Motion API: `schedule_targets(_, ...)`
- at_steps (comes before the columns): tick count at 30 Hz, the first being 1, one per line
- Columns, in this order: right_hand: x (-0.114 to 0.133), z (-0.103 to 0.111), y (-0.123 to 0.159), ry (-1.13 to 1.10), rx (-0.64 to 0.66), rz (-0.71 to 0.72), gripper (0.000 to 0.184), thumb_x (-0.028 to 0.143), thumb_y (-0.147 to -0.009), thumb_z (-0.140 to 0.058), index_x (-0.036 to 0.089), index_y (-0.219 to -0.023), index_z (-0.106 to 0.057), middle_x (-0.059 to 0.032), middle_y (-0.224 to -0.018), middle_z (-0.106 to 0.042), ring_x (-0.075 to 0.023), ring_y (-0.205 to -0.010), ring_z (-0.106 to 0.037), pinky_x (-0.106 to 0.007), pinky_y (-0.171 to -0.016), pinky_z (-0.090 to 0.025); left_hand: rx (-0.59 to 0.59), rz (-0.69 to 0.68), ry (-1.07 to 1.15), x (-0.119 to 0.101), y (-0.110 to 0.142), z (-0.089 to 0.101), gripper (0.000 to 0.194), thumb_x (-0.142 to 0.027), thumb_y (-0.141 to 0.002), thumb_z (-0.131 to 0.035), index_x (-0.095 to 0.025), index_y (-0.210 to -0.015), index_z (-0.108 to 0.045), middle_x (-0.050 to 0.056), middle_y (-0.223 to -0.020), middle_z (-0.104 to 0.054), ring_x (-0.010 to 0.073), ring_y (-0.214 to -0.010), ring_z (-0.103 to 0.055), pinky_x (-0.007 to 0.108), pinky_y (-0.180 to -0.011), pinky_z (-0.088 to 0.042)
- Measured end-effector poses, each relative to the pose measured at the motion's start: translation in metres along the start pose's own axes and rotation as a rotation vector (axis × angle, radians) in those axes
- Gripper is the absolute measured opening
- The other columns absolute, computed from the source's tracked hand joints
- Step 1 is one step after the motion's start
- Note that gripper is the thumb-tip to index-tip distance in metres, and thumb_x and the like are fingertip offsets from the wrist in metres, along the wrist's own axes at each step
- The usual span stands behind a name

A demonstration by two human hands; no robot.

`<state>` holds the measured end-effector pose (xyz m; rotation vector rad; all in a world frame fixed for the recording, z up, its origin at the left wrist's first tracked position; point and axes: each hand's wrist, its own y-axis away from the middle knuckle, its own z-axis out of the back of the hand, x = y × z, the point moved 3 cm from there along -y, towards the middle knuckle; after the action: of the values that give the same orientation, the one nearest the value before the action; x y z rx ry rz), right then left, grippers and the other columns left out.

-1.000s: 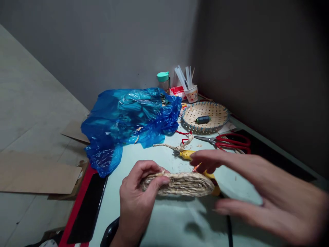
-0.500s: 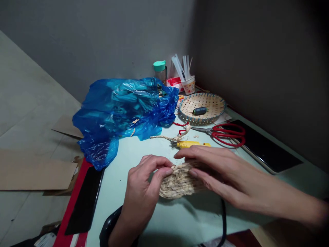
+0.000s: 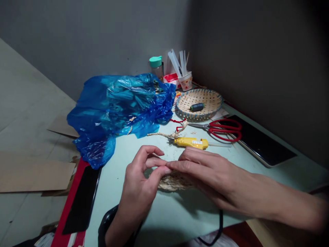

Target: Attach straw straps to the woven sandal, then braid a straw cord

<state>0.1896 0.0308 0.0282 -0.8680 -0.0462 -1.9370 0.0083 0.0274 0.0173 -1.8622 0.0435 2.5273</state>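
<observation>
A piece of woven straw braid, pale and coiled in rows, is held low over the table between both hands. My left hand pinches its upper left edge with thumb and fingers. Over its top and right side lies my right hand, its fingertips meeting the left thumb; most of the piece is hidden beneath it. Just beyond the hands rest a yellow-handled tool, a short straw cord with red yarn, and red-handled scissors.
A blue plastic bag spreads over the back left. Behind are a round woven basket with a dark thread spool, a cup of white sticks and a green-lidded bottle. Dark flat panels line the table's right side.
My right hand has shifted left over the braid until its fingertips reach my left thumb, covering more of the piece. The yellow tool shows more fully. The view has tilted slightly.
</observation>
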Motion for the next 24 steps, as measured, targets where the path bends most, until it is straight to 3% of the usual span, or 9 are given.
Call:
schedule_targets(5, -0.001, -0.001, 0.002, -0.019, -0.053, 0.02, 0.029, 0.008, -0.097, -0.039, 0.009, -0.123, -0.053, -0.0092, -0.094, -0.053, -0.019, -0.083, -0.047, -0.028, -0.072, -0.04, 0.029, 0.0, 0.028, 0.003, -0.002, -0.001, 0.023, -0.016, -0.077, -0.072, -0.024, -0.094, -0.058, -0.003, -0.075, -0.073, 0.0156, -0.076, -0.068, 0.025, -0.077, -0.047)
schedule_targets(9, -0.005, -0.003, 0.003, -0.055, -0.09, 0.016, 0.024, 0.008, -0.098, -0.041, 0.009, -0.116, -0.057, -0.009, -0.092, -0.054, -0.018, -0.082, -0.048, -0.027, -0.072, -0.04, 0.088, -0.042, 0.009, 0.002, -0.006, -0.006, 0.03, -0.015, -0.079, -0.069, -0.023, -0.107, -0.059, -0.004, -0.07, -0.074, 0.0164, -0.08, -0.068, 0.026, -0.081, -0.047)
schedule_targets(13, -0.01, -0.005, 0.003, -0.101, -0.201, 0.015, 0.025, 0.005, -0.096, -0.044, 0.007, -0.115, -0.06, -0.0078, -0.088, -0.056, -0.0156, -0.079, -0.051, -0.025, -0.07, -0.041, 0.097, -0.046, -0.009, 0.0, -0.01, -0.006, 0.046, -0.02, -0.077, -0.072, -0.021, -0.122, -0.058, 0.001, -0.086, -0.077, 0.0202, -0.095, -0.068, 0.029, -0.09, -0.046)
schedule_targets(15, -0.013, -0.005, 0.003, -0.104, -0.243, -0.017, 0.026, 0.007, -0.096, -0.044, 0.006, -0.115, -0.062, -0.0088, -0.09, -0.058, -0.0158, -0.081, -0.054, -0.025, -0.071, -0.042, 0.032, -0.043, 0.0, -0.001, -0.01, 0.002, 0.046, -0.029, -0.082, -0.069, -0.022, -0.126, -0.058, 0.005, -0.101, -0.077, 0.0226, -0.106, -0.066, 0.031, -0.092, -0.045)
schedule_targets(17, -0.015, -0.001, 0.003, -0.107, -0.28, -0.091, 0.025, 0.009, -0.097, -0.046, 0.008, -0.114, -0.064, -0.0093, -0.093, -0.062, -0.0163, -0.085, -0.057, -0.026, -0.075, -0.043, -0.11, -0.044, 0.038, -0.001, -0.011, 0.015, 0.041, -0.037, -0.087, -0.063, -0.023, -0.125, -0.06, 0.006, -0.108, -0.075, 0.0232, -0.11, -0.064, 0.031, -0.091, -0.046)
schedule_targets(21, -0.022, 0.009, 0.008, -0.208, -0.386, -0.281, 0.022, 0.016, -0.098, -0.05, 0.017, -0.107, -0.07, -0.0051, -0.103, -0.068, -0.016, -0.095, -0.062, -0.024, -0.083, -0.045, -0.453, -0.09, 0.082, 0.007, -0.011, 0.041, 0.032, -0.035, -0.08, -0.073, -0.025, -0.11, -0.067, -0.001, -0.085, -0.072, 0.0156, -0.086, -0.065, 0.023, -0.079, -0.046)
schedule_targets(24, -0.027, 0.014, 0.014, -0.312, -0.448, -0.38, 0.021, 0.024, -0.098, -0.052, 0.022, -0.105, -0.072, -0.0025, -0.105, -0.069, -0.0164, -0.095, -0.064, -0.023, -0.08, -0.047, -0.485, -0.15, 0.022, 0.015, -0.012, 0.046, 0.019, -0.033, -0.081, -0.072, -0.024, -0.097, -0.071, -0.004, -0.07, -0.063, 0.0117, -0.071, -0.058, 0.02, -0.069, -0.043)
